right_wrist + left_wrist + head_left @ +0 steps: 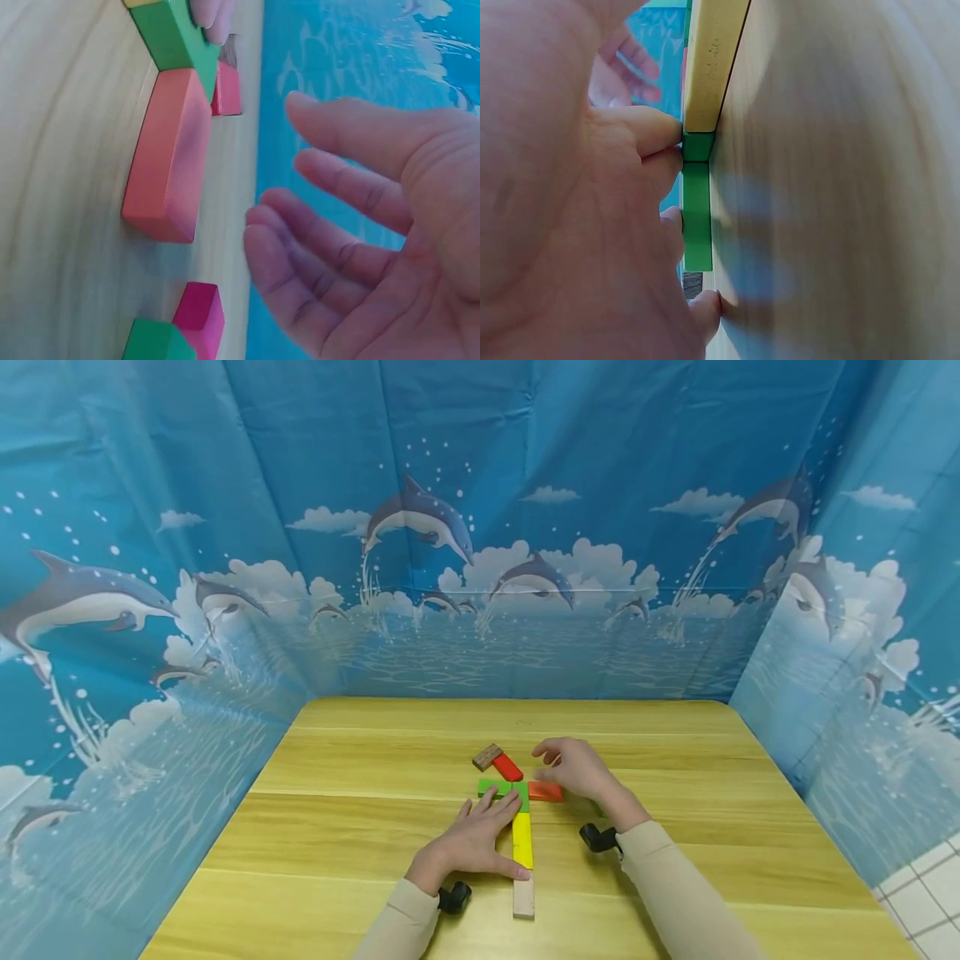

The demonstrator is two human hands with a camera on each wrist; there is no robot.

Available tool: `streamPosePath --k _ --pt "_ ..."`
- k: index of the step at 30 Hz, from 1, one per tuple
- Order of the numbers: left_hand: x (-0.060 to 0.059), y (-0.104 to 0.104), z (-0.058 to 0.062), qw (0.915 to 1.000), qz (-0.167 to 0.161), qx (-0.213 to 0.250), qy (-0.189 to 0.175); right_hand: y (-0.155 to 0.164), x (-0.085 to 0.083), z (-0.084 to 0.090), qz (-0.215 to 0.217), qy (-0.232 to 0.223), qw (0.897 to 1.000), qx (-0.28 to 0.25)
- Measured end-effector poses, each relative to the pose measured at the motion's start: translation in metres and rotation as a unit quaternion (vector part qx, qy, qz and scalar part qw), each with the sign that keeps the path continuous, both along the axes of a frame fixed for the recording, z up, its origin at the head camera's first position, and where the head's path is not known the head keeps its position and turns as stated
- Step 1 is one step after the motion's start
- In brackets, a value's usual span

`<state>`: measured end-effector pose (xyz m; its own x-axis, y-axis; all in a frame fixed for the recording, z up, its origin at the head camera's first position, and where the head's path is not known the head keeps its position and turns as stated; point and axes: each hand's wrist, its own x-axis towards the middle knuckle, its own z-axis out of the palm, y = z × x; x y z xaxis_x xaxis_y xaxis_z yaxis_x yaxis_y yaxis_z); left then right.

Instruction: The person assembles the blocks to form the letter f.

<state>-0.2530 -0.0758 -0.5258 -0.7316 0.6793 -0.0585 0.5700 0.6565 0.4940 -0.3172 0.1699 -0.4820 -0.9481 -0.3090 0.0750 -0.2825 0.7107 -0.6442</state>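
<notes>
Right now I count two hands over flat wooden blocks on the table [360,793]. Left hand [472,842] lies flat, fingers straight, tips touching 2 green blocks [504,789]; 1 yellow block [522,840] and 1 plain block [523,897] line up beside it. Right hand [573,768] hovers w/ fingers relaxed, spread, holding nothing, just above 1 orange block [546,791]. Behind: 1 red block [507,767], 1 brown block [487,756]. Two more small blocks, pink and green, show in the right wrist view.

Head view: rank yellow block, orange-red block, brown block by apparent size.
1. Long yellow wooden block, clearly largest.
2. Flat orange-red wooden block.
3. Small brown wooden block.
The last two look close; a hand partly hides the orange-red one, so their order is unsure.
</notes>
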Motion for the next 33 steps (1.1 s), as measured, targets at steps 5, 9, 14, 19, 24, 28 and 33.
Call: streamPosePath --k 5,9,14,19,24,28,33 --pt "0.0 0.0 0.0 1.0 -0.002 0.003 -0.003 -0.009 -0.019 0.0 0.044 -0.005 0.999 0.013" --pt "0.002 0.001 0.0 1.0 -0.005 0.001 -0.005 -0.014 -0.032 -0.004 0.08 -0.015 0.996 0.03" --pt "0.003 0.001 -0.001 1.0 -0.003 -0.002 -0.007 -0.022 -0.044 -0.004 0.125 -0.049 0.99 0.045" --pt "0.003 0.001 -0.001 0.9999 -0.001 -0.005 -0.011 -0.027 -0.05 -0.004 0.146 -0.076 0.985 0.051" --pt "0.003 0.001 -0.003 0.9999 -0.001 -0.009 -0.01 -0.032 -0.055 -0.007 0.149 -0.101 0.982 0.053" --pt "0.002 0.001 -0.003 0.9999 0.001 -0.011 -0.004 -0.035 -0.058 -0.009 0.146 -0.1 0.982 0.068" --pt "0.0 0.0 -0.001 0.9999 0.003 -0.012 0.006 -0.039 -0.062 -0.006 0.145 -0.092 0.983 0.069"
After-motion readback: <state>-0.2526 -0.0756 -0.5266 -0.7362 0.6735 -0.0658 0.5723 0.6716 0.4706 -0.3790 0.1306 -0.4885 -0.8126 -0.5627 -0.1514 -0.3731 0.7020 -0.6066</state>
